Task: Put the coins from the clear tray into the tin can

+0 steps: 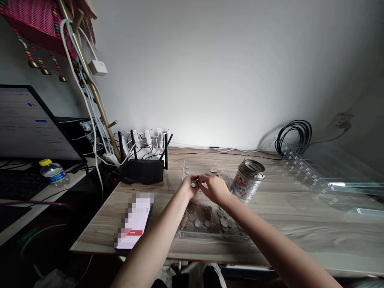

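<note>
Over a clear plastic tray, my two hands meet. My left hand is curled with its palm up, cupping a few coins. Against it, my right hand has its fingertips pinched together; whatever they hold is hidden. Loose coins lie scattered in the tray, most of them on the near side, with a few at the far corners. Just right of the tray stands a printed metal tin with a wire handle and a slot in its lid.
A phone lies left of my forearm. Behind it are a black router and tangled white cables. Clear plastic organisers and a black cable coil occupy the right side. A bottle stands near the monitor.
</note>
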### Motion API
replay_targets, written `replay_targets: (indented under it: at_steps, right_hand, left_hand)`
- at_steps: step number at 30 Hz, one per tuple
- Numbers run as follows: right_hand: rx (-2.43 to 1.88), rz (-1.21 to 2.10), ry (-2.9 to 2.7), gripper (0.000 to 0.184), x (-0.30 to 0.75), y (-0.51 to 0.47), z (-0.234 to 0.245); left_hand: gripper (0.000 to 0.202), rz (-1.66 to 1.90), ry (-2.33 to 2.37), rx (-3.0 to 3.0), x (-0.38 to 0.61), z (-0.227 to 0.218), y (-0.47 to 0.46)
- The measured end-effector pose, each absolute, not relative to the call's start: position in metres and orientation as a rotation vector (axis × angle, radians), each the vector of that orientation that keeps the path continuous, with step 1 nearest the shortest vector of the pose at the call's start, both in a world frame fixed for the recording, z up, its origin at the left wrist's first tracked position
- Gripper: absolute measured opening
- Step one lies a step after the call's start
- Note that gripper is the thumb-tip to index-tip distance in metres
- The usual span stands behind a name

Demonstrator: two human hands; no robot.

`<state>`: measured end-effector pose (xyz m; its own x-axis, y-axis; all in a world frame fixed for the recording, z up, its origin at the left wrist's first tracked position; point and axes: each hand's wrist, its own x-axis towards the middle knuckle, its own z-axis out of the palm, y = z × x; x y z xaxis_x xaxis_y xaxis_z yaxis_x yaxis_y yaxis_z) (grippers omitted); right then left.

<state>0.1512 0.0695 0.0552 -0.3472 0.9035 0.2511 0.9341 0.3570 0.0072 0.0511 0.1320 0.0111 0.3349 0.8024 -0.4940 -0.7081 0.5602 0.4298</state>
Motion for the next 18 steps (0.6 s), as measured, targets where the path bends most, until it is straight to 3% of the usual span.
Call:
replay_targets:
  at_steps: [12, 18]
  right_hand:
    - [-1.558, -0.371, -2.481, 0.025, 0.143, 0.071, 0.057]
    - [-1.944, -0.335, -1.79, 0.027, 0.228, 0.074, 0.103]
  left_hand:
    - [0.024, 0.962, 0.73, 0.117, 0.05, 0.014, 0.128]
    - [0.013, 0.933, 0.694, 0.106, 0.048, 0.012, 0.124]
